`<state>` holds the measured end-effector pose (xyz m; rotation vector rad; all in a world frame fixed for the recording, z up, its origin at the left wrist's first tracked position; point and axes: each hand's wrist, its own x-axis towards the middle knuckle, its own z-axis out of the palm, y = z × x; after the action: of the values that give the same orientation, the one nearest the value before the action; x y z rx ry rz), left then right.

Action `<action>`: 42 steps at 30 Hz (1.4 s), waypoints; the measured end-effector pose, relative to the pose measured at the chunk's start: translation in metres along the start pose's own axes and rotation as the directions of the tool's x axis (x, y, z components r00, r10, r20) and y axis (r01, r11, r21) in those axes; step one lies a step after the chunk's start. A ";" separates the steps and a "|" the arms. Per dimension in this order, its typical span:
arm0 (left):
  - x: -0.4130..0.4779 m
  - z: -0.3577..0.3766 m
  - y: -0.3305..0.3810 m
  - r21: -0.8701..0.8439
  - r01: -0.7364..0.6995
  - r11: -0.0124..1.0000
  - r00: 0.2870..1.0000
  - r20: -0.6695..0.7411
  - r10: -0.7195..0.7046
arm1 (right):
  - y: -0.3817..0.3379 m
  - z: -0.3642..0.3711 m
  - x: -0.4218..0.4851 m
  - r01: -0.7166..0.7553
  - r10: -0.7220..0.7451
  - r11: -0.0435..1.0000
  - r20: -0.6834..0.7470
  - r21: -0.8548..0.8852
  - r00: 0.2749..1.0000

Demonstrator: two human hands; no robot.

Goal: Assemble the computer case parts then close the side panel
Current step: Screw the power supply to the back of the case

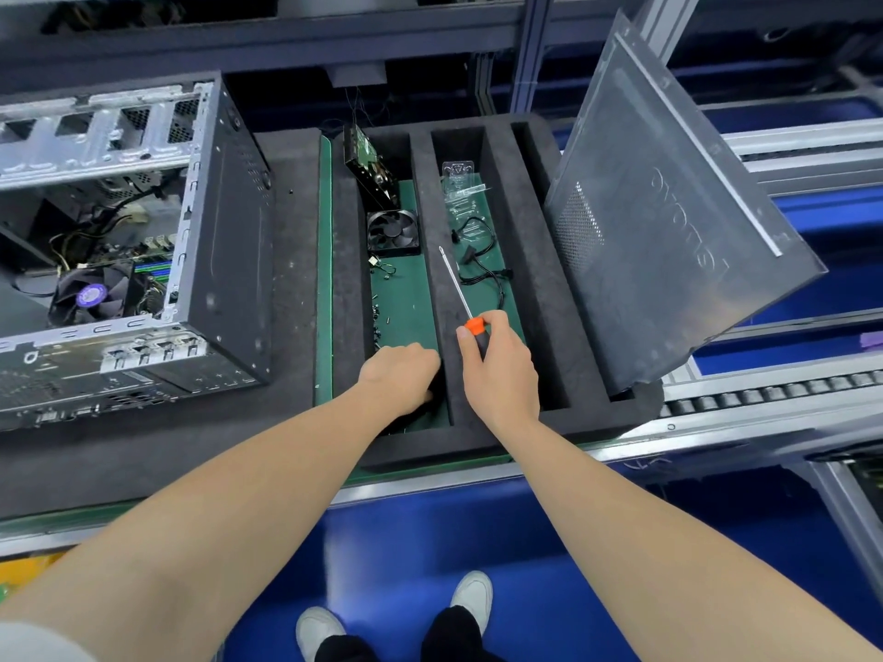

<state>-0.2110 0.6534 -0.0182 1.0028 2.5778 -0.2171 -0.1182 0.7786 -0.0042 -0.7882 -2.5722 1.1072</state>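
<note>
The task is judged barely begun: the computer case (129, 260) lies open on the tabletop (286, 193), the fan (393, 233) and loose screws (380, 317) remain in the foam tray (506, 222), and the side panel (669, 222) is propped upright in the tray's right slot. The screwdriver (461, 296) is clasped at its handle by the right hand (499, 365), its long axis running away, tip up-left. The left hand (401, 375) is curled into the tray; its grip cannot be told.

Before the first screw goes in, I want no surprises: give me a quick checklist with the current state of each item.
1. Screwdriver gripped in right hand: ok.
2. Screw picked up by left hand: cannot tell, its fingers are hidden.
3. Loose screws available in the tray compartment: ok.
4. Computer case open for access: ok.
5. Side panel off and parked in the foam slot: ok.
6. Fan mounted: not ok, lying in the tray.
</note>
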 end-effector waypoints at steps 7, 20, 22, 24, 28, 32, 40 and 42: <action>0.001 0.005 0.008 -0.261 0.106 0.960 0.994 0.054 -0.095 | -0.001 0.000 0.000 -0.013 0.013 1.000 0.002 -0.001 1.000; -0.009 -0.052 -0.011 -0.963 0.053 0.265 0.891 -0.074 -0.447 | -0.004 -0.003 -0.002 0.031 -0.030 0.999 -0.019 0.023 0.999; -0.015 -0.070 -0.017 -0.983 -0.039 -0.178 0.911 0.038 -0.412 | -0.007 -0.006 -0.006 0.065 -0.065 0.997 -0.026 0.032 0.998; -0.022 -0.088 -0.024 -0.910 -0.103 -0.402 0.935 0.050 -0.352 | -0.013 -0.011 -0.009 0.097 -0.096 0.994 -0.038 0.040 0.995; -0.037 -0.121 -0.033 -0.793 -0.187 -0.580 0.956 -0.010 -0.294 | -0.035 -0.020 -0.012 0.172 -0.165 0.979 -0.068 0.109 0.984; -0.055 -0.155 -0.043 -0.771 -0.267 -0.578 0.933 -0.056 -0.356 | -0.066 -0.034 -0.008 0.248 -0.236 0.959 -0.095 0.140 0.967; -0.119 -0.207 -0.089 -0.811 -0.335 -0.479 0.903 -0.132 -0.408 | -0.122 -0.050 -0.010 0.406 -0.389 0.904 -0.138 0.136 0.911; -0.139 -0.211 -0.106 -0.834 -0.336 -0.438 0.898 -0.144 -0.416 | -0.137 -0.048 -0.014 0.439 -0.423 0.889 -0.134 0.128 0.896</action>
<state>-0.2469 0.5458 0.2319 -0.0122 1.5810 2.2795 -0.1400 0.7213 0.1283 -0.2066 -2.3717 1.0705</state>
